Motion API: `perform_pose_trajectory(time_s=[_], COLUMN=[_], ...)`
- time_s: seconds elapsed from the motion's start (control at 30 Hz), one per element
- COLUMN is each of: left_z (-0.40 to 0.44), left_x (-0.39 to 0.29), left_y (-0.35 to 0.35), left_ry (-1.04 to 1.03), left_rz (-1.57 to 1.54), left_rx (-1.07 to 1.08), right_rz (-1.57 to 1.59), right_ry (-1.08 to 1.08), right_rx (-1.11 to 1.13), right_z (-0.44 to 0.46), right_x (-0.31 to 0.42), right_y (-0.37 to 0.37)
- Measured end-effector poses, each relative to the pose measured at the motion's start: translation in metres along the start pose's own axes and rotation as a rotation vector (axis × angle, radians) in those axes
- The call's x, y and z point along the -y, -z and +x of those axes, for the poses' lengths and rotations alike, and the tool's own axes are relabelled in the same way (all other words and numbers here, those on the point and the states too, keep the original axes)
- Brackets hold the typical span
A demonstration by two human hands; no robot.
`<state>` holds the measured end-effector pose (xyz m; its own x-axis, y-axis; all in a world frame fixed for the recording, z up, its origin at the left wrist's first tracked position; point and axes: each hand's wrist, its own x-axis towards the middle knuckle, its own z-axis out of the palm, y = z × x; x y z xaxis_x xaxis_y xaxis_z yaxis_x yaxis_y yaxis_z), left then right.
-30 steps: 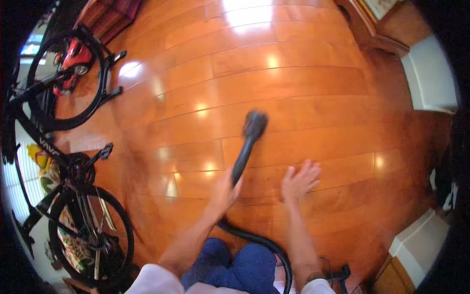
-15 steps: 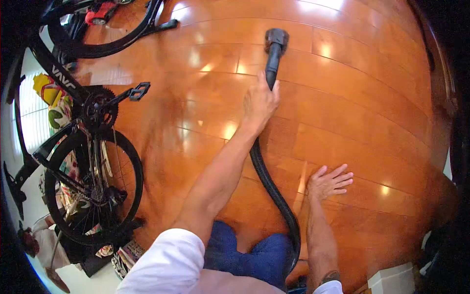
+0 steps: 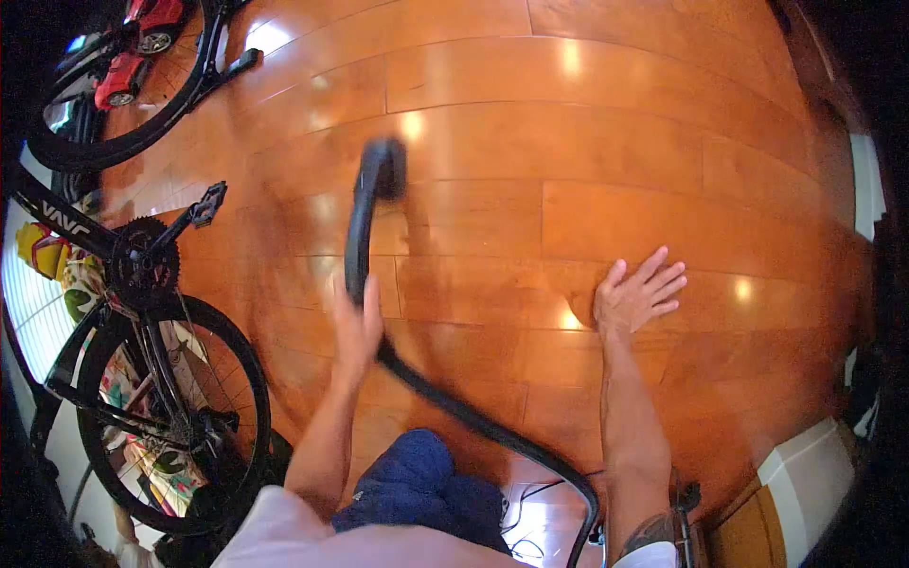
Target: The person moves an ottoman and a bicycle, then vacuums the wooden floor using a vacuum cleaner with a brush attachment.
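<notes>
My left hand [image 3: 357, 327] is wrapped round the black handle of a vacuum hose [image 3: 358, 237]. A dark brush head [image 3: 386, 168], slightly blurred, is at the handle's far end, over or on the wooden floor [image 3: 615, 218]. From my left hand the ribbed black hose [image 3: 473, 417] curves back to the lower right, passing my knees and running beside my right forearm. My right hand [image 3: 639, 295] has its fingers spread, palm down at the floor, with nothing in it.
A black bicycle [image 3: 142, 265] stands along the left side, its pedal sticking out over the floor. Red toy cars [image 3: 121, 80] are behind its wheel at the upper left. A white-edged box-like piece [image 3: 805, 473] is at the lower right. Thin cables [image 3: 530, 492] lie near my knees.
My left hand has drawn the handle and brush head back and to the left, after reaching farther forward half a second ago. My right hand stays spread at the floor. The view has shifted.
</notes>
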<state>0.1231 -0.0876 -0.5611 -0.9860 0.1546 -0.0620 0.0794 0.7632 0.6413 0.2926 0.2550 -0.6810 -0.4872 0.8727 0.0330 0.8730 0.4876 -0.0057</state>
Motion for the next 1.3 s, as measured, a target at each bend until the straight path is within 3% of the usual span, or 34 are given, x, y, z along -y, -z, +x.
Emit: perform_pose_trajectory(time_s=[0.03,0.07,0.13,0.2,0.27,0.3,0.33,0.37,0.4,0.43,0.5,0.57,0.63,0.87,0.9,0.93,0.97,1.0,1.03,1.1,1.17,1.27,1.3], left_z=[0.036,0.054,0.049,0.018,-0.040,-0.067,-0.088,-0.110,-0.129,-0.125,-0.111,-0.088,-0.110,-0.275,-0.264,-0.242,-0.207,-0.178,-0.150,-0.125,-0.152,-0.241,-0.278], left_x=[-0.015,-0.053,-0.057,-0.028,-0.031,-0.022,-0.058,-0.055,-0.026,-0.065,-0.093,-0.109,-0.098,0.025,0.029,0.037,0.034,0.028,0.029,0.036,0.058,0.116,0.136], left_y=[-0.020,-0.023,-0.019,-0.004,0.025,0.038,0.049,0.046,0.027,0.015,-0.032,-0.066,-0.059,0.064,0.056,0.035,0.032,0.017,0.007,0.007,0.032,0.092,0.119], left_ry=[-0.022,0.253,0.293,-0.046,0.272,0.272,0.553,0.510,0.235,0.233,-0.024,0.034,0.032,0.080,0.175,0.087,0.293,0.143,0.085,0.052,0.103,0.185,0.155], left_rz=[-0.046,-0.106,-0.120,-0.035,-0.197,-0.100,-0.269,-0.229,-0.223,-0.156,-0.094,-0.109,-0.127,0.035,-0.002,-0.094,-0.039,-0.160,-0.240,-0.133,-0.204,-0.176,-0.114], left_rx=[-0.033,0.103,0.129,0.104,0.229,0.277,0.371,0.409,0.449,0.453,0.304,0.324,0.303,0.191,0.200,0.060,0.293,0.124,0.098,0.119,0.126,0.209,0.101], right_rz=[0.022,0.045,0.033,0.036,0.069,0.057,0.043,0.041,0.038,0.036,0.042,0.045,0.019,-0.140,-0.151,-0.187,-0.228,-0.123,-0.026,-0.147,0.005,-0.063,-0.072], right_ry=[0.001,0.010,0.010,-0.001,-0.010,-0.016,-0.017,-0.009,-0.013,-0.019,-0.019,-0.033,-0.027,-0.003,-0.005,-0.019,-0.041,-0.034,-0.018,-0.010,0.159,0.219,0.235], right_rx=[0.002,0.005,0.011,0.030,0.031,0.041,0.053,0.051,0.058,0.064,0.048,0.040,0.025,-0.161,-0.198,-0.138,-0.086,0.014,0.123,0.101,-0.022,-0.100,-0.130], right_z=[-0.001,-0.001,-0.003,-0.001,0.000,0.000,0.000,-0.001,-0.001,-0.001,-0.001,-0.004,-0.003,-0.001,0.002,0.009,0.012,0.013,0.004,-0.045,-0.119,-0.257,-0.285], right_x=[0.000,0.000,-0.002,-0.002,-0.001,0.000,0.000,0.001,0.001,0.001,0.001,0.003,0.001,-0.008,-0.010,-0.013,-0.018,-0.024,-0.025,-0.017,-0.005,0.066,0.082], right_y=[0.002,0.002,0.000,0.000,0.004,0.005,0.006,0.008,0.008,0.008,0.009,0.006,0.004,-0.018,-0.028,-0.036,-0.039,-0.027,-0.012,-0.006,-0.023,-0.024,-0.023])
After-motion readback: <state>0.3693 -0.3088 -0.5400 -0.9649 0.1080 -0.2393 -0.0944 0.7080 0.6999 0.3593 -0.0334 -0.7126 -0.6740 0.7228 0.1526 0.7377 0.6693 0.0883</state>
